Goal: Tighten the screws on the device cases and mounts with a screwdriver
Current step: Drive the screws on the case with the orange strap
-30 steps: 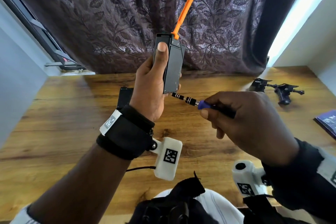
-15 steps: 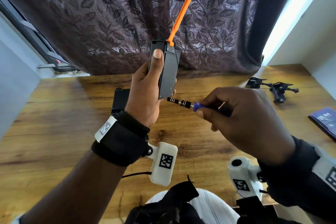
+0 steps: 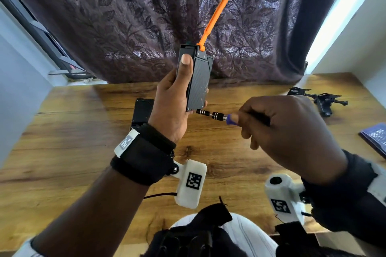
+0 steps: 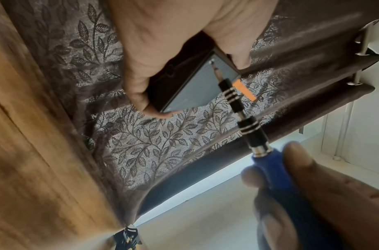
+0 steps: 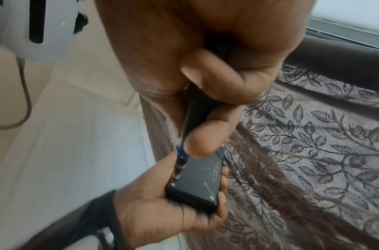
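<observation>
My left hand (image 3: 177, 98) grips a black device case (image 3: 198, 81) upright above the wooden table (image 3: 73, 152), thumb along its near edge. An orange strip (image 3: 218, 14) sticks up from the case's top. My right hand (image 3: 277, 129) holds a screwdriver (image 3: 211, 113) with a blue handle (image 4: 272, 167) and a banded black shaft. Its tip sits on a screw at the case's lower corner (image 4: 212, 63). The case (image 5: 197, 179) shows a carbon-weave face, with the screwdriver's shaft (image 5: 179, 166) meeting it near the corner.
A second black case (image 3: 142, 110) lies on the table behind my left wrist. A black mount (image 3: 319, 100) rests at the far right, a dark blue booklet (image 3: 376, 137) near the right edge. A patterned curtain (image 3: 125, 16) hangs behind the table.
The case has turned slightly so more of its woven face shows. The screwdriver stays at the lower corner, and both hands keep their grips.
</observation>
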A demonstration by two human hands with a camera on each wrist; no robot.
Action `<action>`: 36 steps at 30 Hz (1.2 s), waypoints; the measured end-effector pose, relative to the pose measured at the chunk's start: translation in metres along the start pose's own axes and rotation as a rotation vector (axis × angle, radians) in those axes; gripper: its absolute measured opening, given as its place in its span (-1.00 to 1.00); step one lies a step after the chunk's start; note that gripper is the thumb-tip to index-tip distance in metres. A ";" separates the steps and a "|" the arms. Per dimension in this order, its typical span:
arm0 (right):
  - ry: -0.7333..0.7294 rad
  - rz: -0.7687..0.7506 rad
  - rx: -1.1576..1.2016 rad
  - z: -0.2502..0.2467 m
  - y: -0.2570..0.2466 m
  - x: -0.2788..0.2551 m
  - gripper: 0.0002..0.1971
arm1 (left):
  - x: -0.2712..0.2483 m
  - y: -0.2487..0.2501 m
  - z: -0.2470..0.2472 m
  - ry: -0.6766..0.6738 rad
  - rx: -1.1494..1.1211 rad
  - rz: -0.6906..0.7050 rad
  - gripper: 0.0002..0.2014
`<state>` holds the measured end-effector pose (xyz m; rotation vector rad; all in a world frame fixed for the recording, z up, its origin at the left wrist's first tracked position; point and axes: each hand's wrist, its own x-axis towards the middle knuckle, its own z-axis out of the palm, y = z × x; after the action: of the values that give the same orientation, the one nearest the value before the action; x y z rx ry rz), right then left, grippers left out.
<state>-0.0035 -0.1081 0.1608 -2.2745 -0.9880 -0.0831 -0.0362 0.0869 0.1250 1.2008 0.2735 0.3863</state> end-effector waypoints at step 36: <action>-0.137 -0.040 -0.037 0.008 -0.011 -0.005 -0.66 | -0.010 0.005 -0.017 0.024 -0.015 0.010 -0.51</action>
<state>-0.0163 -0.1015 0.1591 -2.3193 -1.1107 0.0385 -0.0533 0.0988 0.1236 1.1838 0.2848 0.4115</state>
